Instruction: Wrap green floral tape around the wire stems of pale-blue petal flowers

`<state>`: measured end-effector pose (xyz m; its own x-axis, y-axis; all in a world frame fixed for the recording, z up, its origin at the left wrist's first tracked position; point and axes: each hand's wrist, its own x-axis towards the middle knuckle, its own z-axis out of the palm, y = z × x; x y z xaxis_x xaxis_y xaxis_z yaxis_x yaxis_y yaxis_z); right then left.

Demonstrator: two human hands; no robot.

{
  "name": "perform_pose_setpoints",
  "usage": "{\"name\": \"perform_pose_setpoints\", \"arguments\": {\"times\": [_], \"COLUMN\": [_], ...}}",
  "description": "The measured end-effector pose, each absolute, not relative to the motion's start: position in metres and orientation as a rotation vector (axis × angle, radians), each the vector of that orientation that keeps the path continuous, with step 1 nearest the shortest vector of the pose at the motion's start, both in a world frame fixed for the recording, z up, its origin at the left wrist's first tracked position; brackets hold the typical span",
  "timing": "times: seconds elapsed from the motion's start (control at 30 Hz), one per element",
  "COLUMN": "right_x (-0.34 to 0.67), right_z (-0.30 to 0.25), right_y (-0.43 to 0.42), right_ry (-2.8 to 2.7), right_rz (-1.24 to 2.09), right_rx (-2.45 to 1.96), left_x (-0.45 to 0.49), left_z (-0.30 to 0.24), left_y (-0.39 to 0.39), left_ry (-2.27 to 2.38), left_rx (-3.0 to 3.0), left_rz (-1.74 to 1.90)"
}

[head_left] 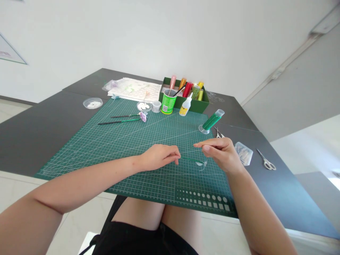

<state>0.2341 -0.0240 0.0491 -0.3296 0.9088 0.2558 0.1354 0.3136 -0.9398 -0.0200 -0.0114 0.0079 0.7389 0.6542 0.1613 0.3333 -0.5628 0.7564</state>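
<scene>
A thin green stem point(190, 159) is pinched in my left hand point(159, 157), which hovers over the front middle of the green cutting mat point(148, 180). At the stem's right end is a pale, partly see-through petal-like piece point(200, 164), faint against the mat. My right hand point(223, 152) is held just above and to the right of that end. Its fingers are pressed together and the thumb lies close under them; anything between them is too small to make out. Behind this hand stands a tilted spool of green thread point(211, 121).
Two dark sticks with a purple flower point(143, 117) lie on the mat. Behind are a glue bottle point(185, 106), a green can point(168, 102) and a green box point(198, 105) of coloured tubes. Scissors point(267, 163) and a clear plastic box point(243, 153) lie right; a shallow dish point(92, 103) sits left.
</scene>
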Motion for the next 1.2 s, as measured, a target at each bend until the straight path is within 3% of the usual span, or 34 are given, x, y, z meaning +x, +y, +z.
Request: {"name": "perform_pose_setpoints", "arguments": {"times": [0.8, 1.2], "right_x": [0.222, 0.225], "right_z": [0.032, 0.023], "right_y": [-0.005, 0.001], "right_ry": [-1.775, -2.049], "right_rz": [1.084, 1.098], "right_rx": [-1.289, -1.267], "left_x": [-0.02, -0.024], "left_z": [0.015, 0.008], "left_y": [-0.019, -0.008], "left_ry": [0.616, 0.94], "left_rx": [2.196, 1.913], "left_rz": [0.478, 1.022]}}
